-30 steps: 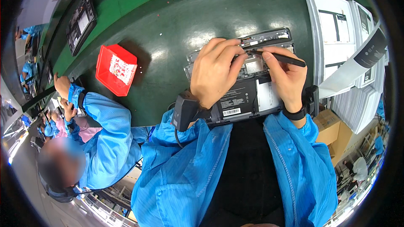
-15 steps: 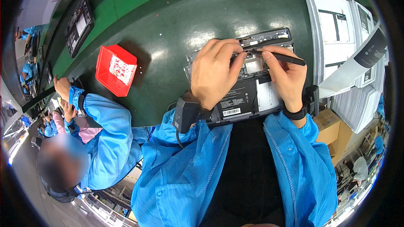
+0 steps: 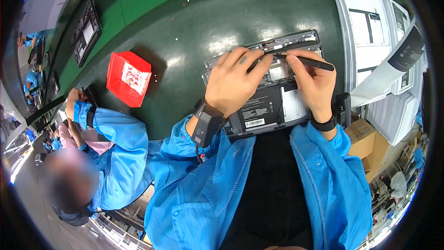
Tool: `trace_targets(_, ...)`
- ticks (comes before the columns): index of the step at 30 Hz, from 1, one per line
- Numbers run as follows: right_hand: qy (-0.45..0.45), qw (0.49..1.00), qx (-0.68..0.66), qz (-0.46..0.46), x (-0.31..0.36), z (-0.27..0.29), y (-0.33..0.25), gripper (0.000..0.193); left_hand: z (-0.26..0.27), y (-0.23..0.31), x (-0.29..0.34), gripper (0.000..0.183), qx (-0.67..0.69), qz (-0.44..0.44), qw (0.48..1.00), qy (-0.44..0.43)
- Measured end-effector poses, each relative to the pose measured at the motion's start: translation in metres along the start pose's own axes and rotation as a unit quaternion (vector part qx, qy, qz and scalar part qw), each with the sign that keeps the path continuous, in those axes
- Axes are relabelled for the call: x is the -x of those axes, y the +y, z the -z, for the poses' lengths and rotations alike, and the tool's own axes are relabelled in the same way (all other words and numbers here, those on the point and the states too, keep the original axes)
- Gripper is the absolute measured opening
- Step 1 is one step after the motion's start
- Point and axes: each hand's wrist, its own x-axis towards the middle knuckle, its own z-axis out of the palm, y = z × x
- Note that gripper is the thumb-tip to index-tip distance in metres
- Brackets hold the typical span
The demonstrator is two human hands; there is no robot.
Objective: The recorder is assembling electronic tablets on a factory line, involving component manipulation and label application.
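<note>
An opened laptop base [image 3: 289, 122] lies in front of me with its inside facing up; its black battery [image 3: 259, 107] is along the near side. My right hand [image 3: 315, 82] holds black tweezers [image 3: 317, 63] like a pen, their tip over the circuit area near the far edge. Over the left half of the base, my left hand [image 3: 233, 81] has thumb and forefinger pinched together beside that tip. What sits between these fingers is too small to tell, and the palm hides the parts underneath.
A red bin [image 3: 115, 81] with small white pieces stands to the left. Another opened laptop base [image 3: 86, 32] lies farther left, beyond a co-worker's arm [image 3: 120, 122]. Stacked white trays [image 3: 344, 32] and a curled printed sheet [image 3: 386, 81] are at the right, above a cardboard box [image 3: 363, 134].
My left hand has shifted slightly left and turned at the wrist, its fingertips still near the tweezers' tip. My right hand has barely moved. The co-worker's hand has dropped lower.
</note>
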Motion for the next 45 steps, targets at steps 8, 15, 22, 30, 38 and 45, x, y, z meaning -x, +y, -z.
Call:
trace_targets(8, 0.004, 0.999, -0.042, -0.016, 0.003, 0.0, -0.003, 0.014, 0.001, 0.017, 0.004, 0.036, -0.092, -0.015, 0.996, -0.016)
trace_targets(15, -0.006, 1.0, -0.009, 0.019, 0.003, -0.001, 0.003, 0.016, 0.004, 0.016, 0.01, 0.038, -0.093, -0.007, 0.996, -0.015)
trace_targets(22, -0.071, 0.995, 0.03, 0.056, 0.004, 0.0, -0.005, 0.018, -0.001, 0.01, 0.015, 0.034, -0.06, -0.008, 0.998, 0.017)
trace_targets(30, -0.093, 0.993, 0.038, 0.064, 0.001, 0.001, -0.003, 0.019, -0.001, 0.012, 0.013, 0.031, -0.045, 0.002, 0.999, 0.022)
trace_targets(38, -0.043, 0.997, 0.018, 0.068, 0.003, 0.002, -0.001, 0.016, -0.001, 0.014, 0.014, 0.03, -0.037, 0.011, 0.999, 0.03)
trace_targets(45, -0.028, 0.998, 0.017, 0.049, 0.007, 0.006, -0.002, 0.014, 0.029, 0.009, 0.033, 0.028, -0.005, 0.13, 0.984, 0.118)
